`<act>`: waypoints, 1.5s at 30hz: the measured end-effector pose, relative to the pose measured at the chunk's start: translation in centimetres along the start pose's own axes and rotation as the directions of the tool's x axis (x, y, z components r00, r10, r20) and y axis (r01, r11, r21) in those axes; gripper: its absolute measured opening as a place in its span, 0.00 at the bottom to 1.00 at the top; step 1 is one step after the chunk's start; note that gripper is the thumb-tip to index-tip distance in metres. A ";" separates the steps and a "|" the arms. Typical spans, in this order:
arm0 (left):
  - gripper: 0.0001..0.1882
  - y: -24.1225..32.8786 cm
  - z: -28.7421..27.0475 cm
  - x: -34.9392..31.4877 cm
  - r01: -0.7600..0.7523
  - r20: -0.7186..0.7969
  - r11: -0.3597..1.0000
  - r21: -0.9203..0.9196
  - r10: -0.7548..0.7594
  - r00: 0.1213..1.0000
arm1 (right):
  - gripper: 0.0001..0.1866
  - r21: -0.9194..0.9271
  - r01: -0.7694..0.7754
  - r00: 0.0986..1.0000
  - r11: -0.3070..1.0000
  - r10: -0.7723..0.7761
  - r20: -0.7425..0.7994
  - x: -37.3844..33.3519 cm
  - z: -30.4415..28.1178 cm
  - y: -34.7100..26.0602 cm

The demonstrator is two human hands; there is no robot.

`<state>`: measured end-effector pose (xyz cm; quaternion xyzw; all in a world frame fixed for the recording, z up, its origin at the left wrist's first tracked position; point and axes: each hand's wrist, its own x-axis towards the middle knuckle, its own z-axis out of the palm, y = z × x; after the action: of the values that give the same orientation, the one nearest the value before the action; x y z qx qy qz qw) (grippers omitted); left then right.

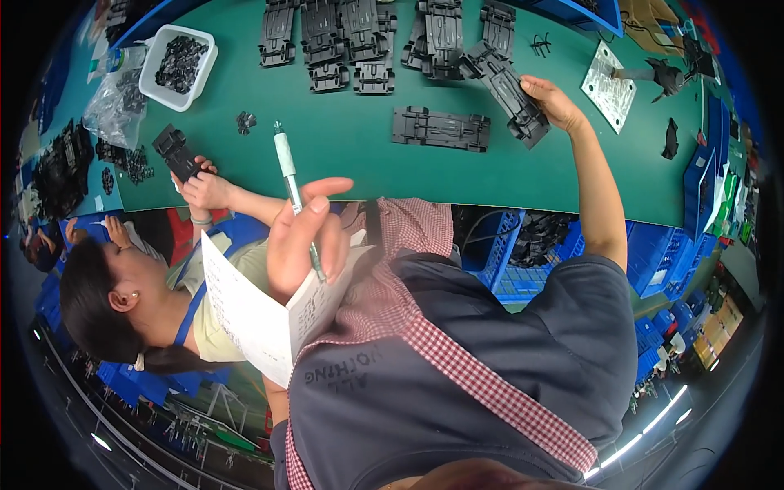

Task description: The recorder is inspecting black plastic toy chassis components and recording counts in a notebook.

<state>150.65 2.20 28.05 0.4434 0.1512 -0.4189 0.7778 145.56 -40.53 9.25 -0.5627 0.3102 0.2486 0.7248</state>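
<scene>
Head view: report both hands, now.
Left hand: closed on a pen; whether it also grips the notebook cannot be told.
Right hand: holding a black chassis by its edge.

On tbl [351, 155], parts bin [202, 75] L, metal plate [605, 96] R, chassis pcs [441, 129] btwn.

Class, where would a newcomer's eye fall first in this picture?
Probably the pale pen in the left hand, left of centre, with an open notebook below. Next, the right hand gripping a black chassis over the green table, upper right. A white tub of small dark parts stands upper left.
</scene>
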 end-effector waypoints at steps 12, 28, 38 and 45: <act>0.16 -0.9 0.3 0.5 -0.019 0.027 1.000 0.011 0.018 0.999 | 0.21 -0.733 0.407 0.895 0.544 -0.080 0.438 3.9 7.4 0.9; 0.16 -0.7 -0.8 0.6 -0.013 0.041 1.000 -0.005 0.013 0.999 | 0.15 -0.786 0.160 0.895 0.597 0.248 0.371 7.2 8.2 3.5; 0.16 -0.5 -0.8 0.9 0.000 0.064 1.000 0.009 0.000 0.998 | 0.20 0.013 -0.197 0.970 0.980 0.197 -0.146 -2.4 -0.4 6.8; 0.16 -1.1 -0.3 1.6 0.014 0.108 1.000 0.027 -0.016 0.994 | 0.13 0.379 0.031 0.974 0.925 0.058 -0.221 -2.7 -7.1 7.0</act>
<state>150.76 1.36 26.32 0.4291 0.1069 -0.4500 0.7759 137.52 -45.74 5.34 -0.4343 0.4373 0.1225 0.7779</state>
